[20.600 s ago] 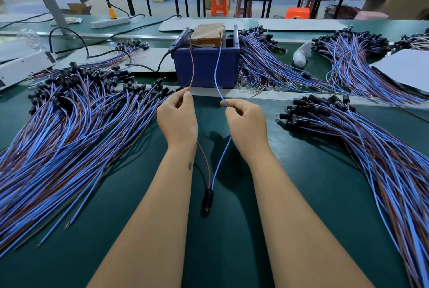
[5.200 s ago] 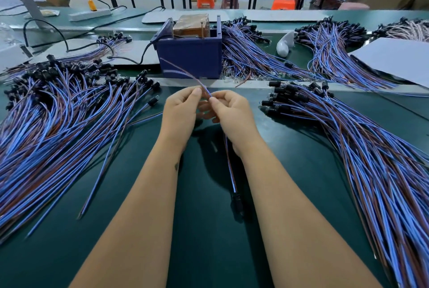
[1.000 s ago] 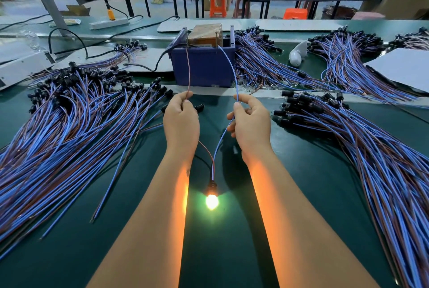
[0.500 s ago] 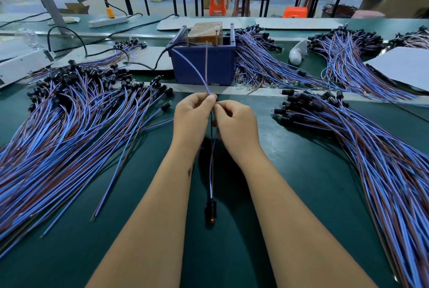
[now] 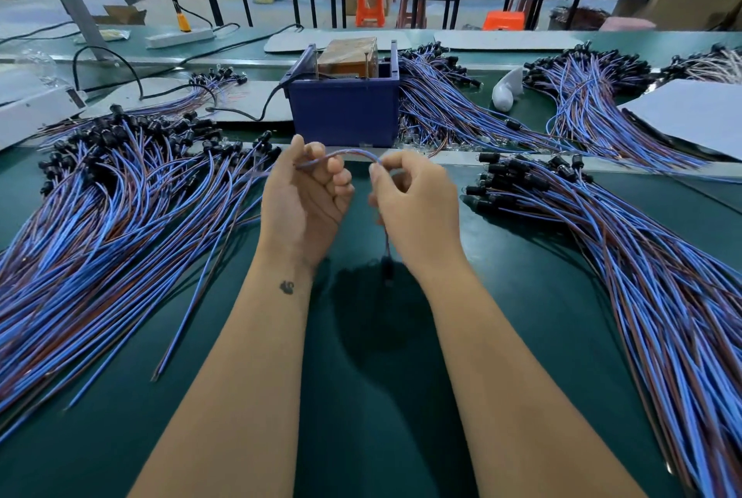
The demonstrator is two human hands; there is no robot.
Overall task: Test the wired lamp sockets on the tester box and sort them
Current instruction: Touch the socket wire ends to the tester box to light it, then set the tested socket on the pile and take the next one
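Above the green worktop (image 5: 361,397), both hands, left hand (image 5: 304,203) and right hand (image 5: 415,205), pinch one socket's paired wires (image 5: 348,154), gathering them for sorting, socket (image 5: 388,268) dangling below

Bare green tabletop (image 5: 381,397) forms central lane between both forearms, running toward viewer. Left side blocked by wire pile (image 5: 100,224); right side blocked by second wire pile (image 5: 642,276). Far end of lane closed by blue tester box (image 5: 345,116). Power cable (image 5: 257,112) lies left of box.
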